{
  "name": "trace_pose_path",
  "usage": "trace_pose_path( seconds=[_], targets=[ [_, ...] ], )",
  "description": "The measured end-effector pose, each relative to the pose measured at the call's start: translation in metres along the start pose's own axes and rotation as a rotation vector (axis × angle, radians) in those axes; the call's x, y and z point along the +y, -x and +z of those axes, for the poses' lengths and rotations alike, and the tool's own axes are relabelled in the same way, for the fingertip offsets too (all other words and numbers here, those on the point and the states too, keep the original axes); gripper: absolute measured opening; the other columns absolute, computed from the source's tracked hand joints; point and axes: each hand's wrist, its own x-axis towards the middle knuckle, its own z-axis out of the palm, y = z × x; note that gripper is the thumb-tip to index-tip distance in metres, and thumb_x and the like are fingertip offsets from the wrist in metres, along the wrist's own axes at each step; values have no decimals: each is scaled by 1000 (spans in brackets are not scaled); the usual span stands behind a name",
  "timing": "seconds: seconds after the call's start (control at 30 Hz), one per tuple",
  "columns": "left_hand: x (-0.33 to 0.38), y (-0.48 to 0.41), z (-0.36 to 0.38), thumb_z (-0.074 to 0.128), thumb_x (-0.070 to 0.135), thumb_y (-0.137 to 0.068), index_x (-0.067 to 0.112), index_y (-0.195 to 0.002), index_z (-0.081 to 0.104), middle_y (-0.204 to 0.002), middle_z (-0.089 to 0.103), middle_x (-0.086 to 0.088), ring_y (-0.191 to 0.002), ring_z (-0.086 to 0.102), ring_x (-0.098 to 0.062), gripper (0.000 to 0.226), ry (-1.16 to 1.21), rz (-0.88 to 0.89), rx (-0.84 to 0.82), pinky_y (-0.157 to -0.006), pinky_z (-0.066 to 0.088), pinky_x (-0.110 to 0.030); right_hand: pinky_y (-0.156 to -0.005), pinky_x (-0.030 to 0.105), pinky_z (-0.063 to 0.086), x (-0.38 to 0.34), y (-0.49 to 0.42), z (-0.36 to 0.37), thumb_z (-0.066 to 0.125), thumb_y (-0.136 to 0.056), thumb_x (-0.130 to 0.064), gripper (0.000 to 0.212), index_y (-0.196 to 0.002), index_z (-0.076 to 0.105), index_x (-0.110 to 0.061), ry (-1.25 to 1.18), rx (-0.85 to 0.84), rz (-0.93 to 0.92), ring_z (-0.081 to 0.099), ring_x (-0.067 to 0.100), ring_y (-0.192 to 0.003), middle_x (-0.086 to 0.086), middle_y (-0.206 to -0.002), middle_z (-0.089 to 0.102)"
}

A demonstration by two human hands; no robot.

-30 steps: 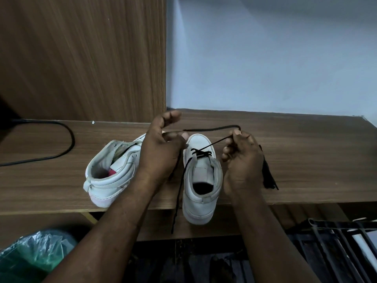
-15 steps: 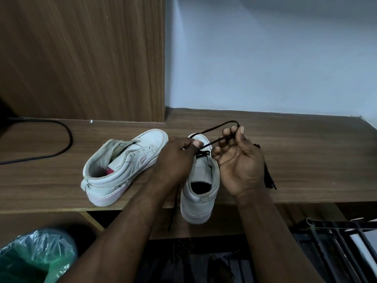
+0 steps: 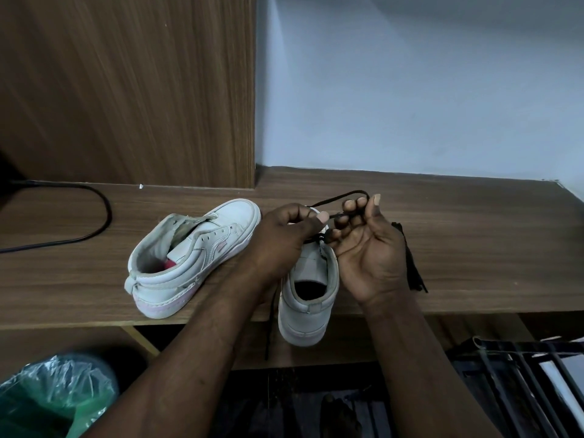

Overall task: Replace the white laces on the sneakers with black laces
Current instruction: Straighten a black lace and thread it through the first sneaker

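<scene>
Two white sneakers stand on a wooden shelf (image 3: 474, 248). The left sneaker (image 3: 189, 257) lies tilted, without a lace. The right sneaker (image 3: 311, 289) has its heel over the shelf's front edge, and a black lace (image 3: 343, 197) is threaded through its front eyelets. My left hand (image 3: 281, 238) pinches the lace above the sneaker's toe. My right hand (image 3: 369, 245), palm turned toward me, holds the lace's loop between curled fingers. One lace end (image 3: 271, 324) hangs down past the shelf edge.
More black laces (image 3: 410, 263) lie on the shelf behind my right hand. A black cable (image 3: 91, 216) curves over the shelf's left side. A green plastic bag (image 3: 57, 396) sits below left, a dark rack (image 3: 521, 368) below right. A wooden panel rises at back left.
My left hand has moved right from over the left sneaker to the lace at the right sneaker's toe. My right hand has turned palm up and its fingers curl on the loop.
</scene>
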Motion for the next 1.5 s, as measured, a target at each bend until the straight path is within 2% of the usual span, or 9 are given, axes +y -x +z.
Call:
trace_pose_path(
  seconds=[0.27,0.37,0.6,0.77,0.87,1.0,1.17,1.3,1.5],
  targets=[
    [-10,-10,-25,73,17,-90,18,-71,56,-59,56,3,-55,48,-14,25,-161,-107,376,-60,40,-26,-65,23,37,-6,-5,-13,44,-108,-38,29,-87,58,-26,-64,90,10,53,6,-71,-10,-87,61],
    [-5,-9,-26,67,13,-93,19,-72,55,-53,51,7,-42,38,-7,25,-26,-98,331,-40,30,-19,-66,25,37,-7,-7,-19,45,-107,-36,28,-85,58,-26,-103,114,-10,54,7,-71,-9,-87,62],
    [1,-4,-26,61,16,-96,16,-82,60,-71,65,3,-45,36,-8,14,89,-28,88,-41,21,-18,-64,28,38,-12,-10,-30,53,-95,-47,30,-76,54,-23,-196,215,-65,54,11,-65,-6,-80,61],
    [2,-1,-22,67,18,-94,17,-83,67,-66,60,4,-44,35,-6,11,38,-10,114,-39,25,-16,-59,27,36,-9,-11,-32,61,-99,-44,32,-76,57,-23,375,541,-76,49,10,-66,-7,-76,59],
    [4,2,-18,68,14,-94,10,-91,69,-56,59,8,-40,41,-2,5,33,-5,118,-38,32,-14,-80,36,49,-2,-10,-30,75,-90,-33,25,-104,62,-17,1005,733,-264,60,17,-92,0,-107,64],
    [2,2,-14,70,12,-94,8,-88,70,-61,64,6,-41,48,2,7,10,27,114,-43,38,-10,-90,27,48,4,-2,-17,70,-89,-39,35,-119,60,-23,1271,411,-667,54,15,-112,-6,-124,55],
    [1,3,-14,69,6,-93,8,-82,69,-57,63,7,-41,49,3,11,-29,58,83,-43,38,-9,-88,54,50,11,-1,-13,52,-97,-38,37,-93,76,-11,1364,-39,-413,62,28,-97,1,-97,69],
    [0,1,-17,68,8,-92,12,-79,69,-60,62,6,-42,46,0,14,-92,38,117,-42,36,-12,-78,54,53,13,2,-12,57,-94,-37,36,-86,64,-3,1039,-36,-251,58,38,-81,18,-86,65],
    [-1,-3,-24,58,11,-97,13,-89,61,-70,58,0,-45,38,-9,9,74,-97,176,-41,26,-18,-58,23,40,0,0,-11,59,-96,-30,30,-67,68,-25,600,35,-211,49,11,-63,0,-71,58]
  ],
)
